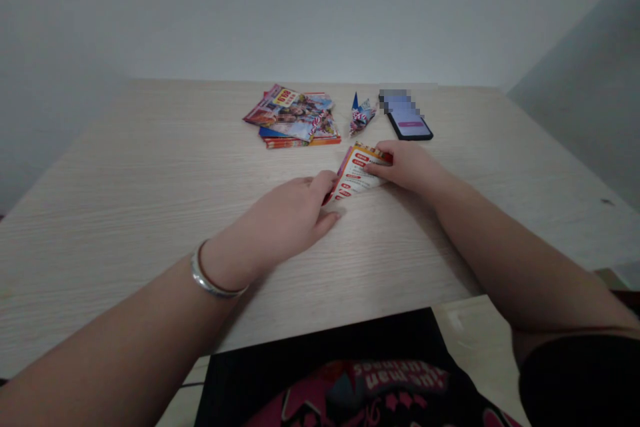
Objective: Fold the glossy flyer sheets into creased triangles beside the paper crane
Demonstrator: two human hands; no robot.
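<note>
Left hand (293, 219): it holds the lower left end of a folded paper (356, 177).
Silver bracelet (210, 283): on the left wrist.
Right hand (413, 163): it pinches the paper's right side.
Booklets (295, 115): they lie piled on the pale desk (150, 167).
Pointed figure (361, 117): it is between booklets and phone (409, 118).
Phone: its screen is lit.

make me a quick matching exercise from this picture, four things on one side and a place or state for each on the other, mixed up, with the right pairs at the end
Things
1. folded leaflet
2. paper crane
3. phone
4. bracelet

Places and states
A. silvery, worn at the left wrist
B. between the leaflet stack and a black-edged thing
C. lying on the table with its screen lit
D. touched by the left hand and the right hand

Right pairs: 1-D, 2-B, 3-C, 4-A
</note>
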